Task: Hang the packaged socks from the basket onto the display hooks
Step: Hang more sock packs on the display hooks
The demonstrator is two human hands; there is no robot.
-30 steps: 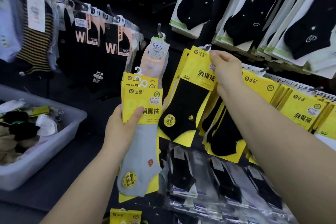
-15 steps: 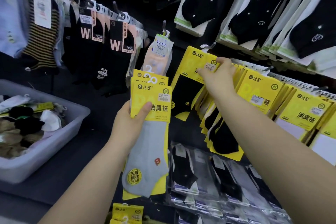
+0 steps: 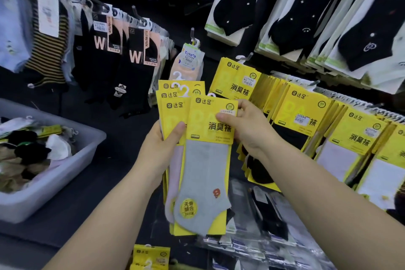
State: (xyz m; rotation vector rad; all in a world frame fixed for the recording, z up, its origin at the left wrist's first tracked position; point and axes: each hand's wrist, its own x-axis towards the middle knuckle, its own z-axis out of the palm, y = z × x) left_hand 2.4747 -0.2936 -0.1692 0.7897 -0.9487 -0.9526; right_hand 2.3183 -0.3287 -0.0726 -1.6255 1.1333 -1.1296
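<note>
My left hand (image 3: 163,147) grips a small stack of yellow-carded sock packs (image 3: 173,103) in front of the display wall. My right hand (image 3: 245,127) pinches the front pack of that stack, a grey sock on a yellow card (image 3: 206,173), at the card's upper right corner. Just right of my hands, rows of the same yellow packs (image 3: 304,112) hang on display hooks (image 3: 245,58). The grey plastic basket (image 3: 72,173) with loose sock packs stands at the left.
Black "W" sock packs (image 3: 133,55) and striped socks hang on hooks at upper left. Black dotted socks on white cards (image 3: 295,15) fill the upper right. Clear-wrapped dark socks lie below the yellow rows. Another yellow pack (image 3: 151,256) sits at the bottom edge.
My right hand left the black sock pack hanging on the hook and came down left to pinch the grey front pack in my left hand's stack.
</note>
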